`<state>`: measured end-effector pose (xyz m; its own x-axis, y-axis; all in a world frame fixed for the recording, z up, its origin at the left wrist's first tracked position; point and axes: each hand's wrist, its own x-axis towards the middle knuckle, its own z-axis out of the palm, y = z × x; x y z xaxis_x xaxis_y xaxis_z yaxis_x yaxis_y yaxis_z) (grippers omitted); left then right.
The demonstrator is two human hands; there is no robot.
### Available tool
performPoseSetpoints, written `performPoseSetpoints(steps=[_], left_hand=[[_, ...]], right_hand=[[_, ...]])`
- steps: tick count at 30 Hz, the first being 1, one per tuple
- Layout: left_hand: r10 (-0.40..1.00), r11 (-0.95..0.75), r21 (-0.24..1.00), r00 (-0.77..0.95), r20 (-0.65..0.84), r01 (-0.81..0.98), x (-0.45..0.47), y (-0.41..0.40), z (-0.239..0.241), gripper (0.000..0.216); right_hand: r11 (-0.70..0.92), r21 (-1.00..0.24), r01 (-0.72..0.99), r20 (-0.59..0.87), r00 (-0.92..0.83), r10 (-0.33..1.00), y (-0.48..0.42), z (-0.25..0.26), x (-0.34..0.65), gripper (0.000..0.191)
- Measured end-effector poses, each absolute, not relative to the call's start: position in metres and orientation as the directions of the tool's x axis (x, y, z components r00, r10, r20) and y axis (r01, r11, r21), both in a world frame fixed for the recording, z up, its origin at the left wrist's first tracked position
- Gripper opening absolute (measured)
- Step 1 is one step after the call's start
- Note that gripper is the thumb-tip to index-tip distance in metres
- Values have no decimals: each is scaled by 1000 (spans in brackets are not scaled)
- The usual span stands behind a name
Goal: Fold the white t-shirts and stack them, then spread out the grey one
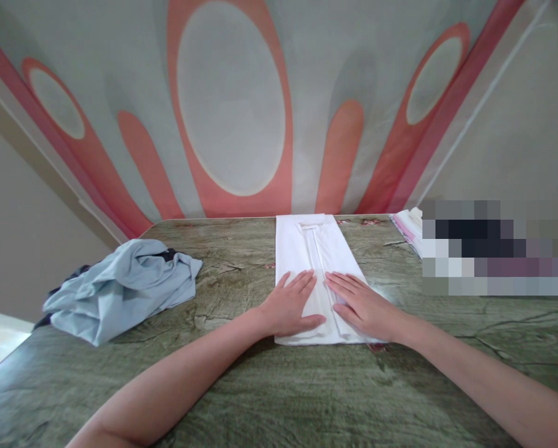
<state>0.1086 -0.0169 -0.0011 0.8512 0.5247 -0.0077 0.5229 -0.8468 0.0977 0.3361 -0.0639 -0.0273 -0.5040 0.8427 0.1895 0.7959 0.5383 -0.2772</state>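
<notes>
A white garment (302,246), folded into a long strip, lies flat on the table with its sides meeting along a middle seam. What looks like a collar or neckline shows near its far end. My left hand (293,303) rests flat on the left half of the cloth, fingers stretched out and thumb pointing right. On the right half, my right hand (360,305) also lies flat, its fingers pointing left toward the seam. Neither hand grips anything; both palms touch the cloth.
To the left, a light blue garment (124,286) is crumpled in a heap over some dark cloth. White cloth with a coloured edge (408,227) lies at the far right, beside a pixelated patch. The wood-grain table (241,392) ends at a patterned backdrop (307,93).
</notes>
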Motion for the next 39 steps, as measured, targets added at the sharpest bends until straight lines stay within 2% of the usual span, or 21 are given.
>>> performPoseSetpoints(steps=[8,14,20,24,28,31,36,39], left_hand=[[537,-839,95,843,-8,535,108,-17,-3,92],[550,-832,86,835,-9,548,109,-17,-5,107],[549,-829,120,836,-18,547,108,-22,-1,107],[473,-856,209,879,-54,473,98,-18,11,89],[422,-856,278,900,-110,436,72,4,35,60],[457,-854,217,881,-123,473,51,16,54,55],[421,-889,115,890,-176,444,47,-1,58,75],[370,-917,90,914,-163,388,60,-16,49,69]], right_hand=[[537,-251,806,165,-511,844,-65,-26,335,54],[535,-225,814,131,-519,845,-66,-24,334,57],[553,-236,799,111,-544,832,-71,-16,332,61],[579,-288,763,91,-580,809,-75,-7,334,58],[566,-336,753,103,-568,817,-68,4,359,43],[557,-282,781,136,-542,829,-59,6,389,37],[593,-104,799,178,-571,801,-55,0,411,59],[657,-72,751,173,-639,749,-60,0,397,53]])
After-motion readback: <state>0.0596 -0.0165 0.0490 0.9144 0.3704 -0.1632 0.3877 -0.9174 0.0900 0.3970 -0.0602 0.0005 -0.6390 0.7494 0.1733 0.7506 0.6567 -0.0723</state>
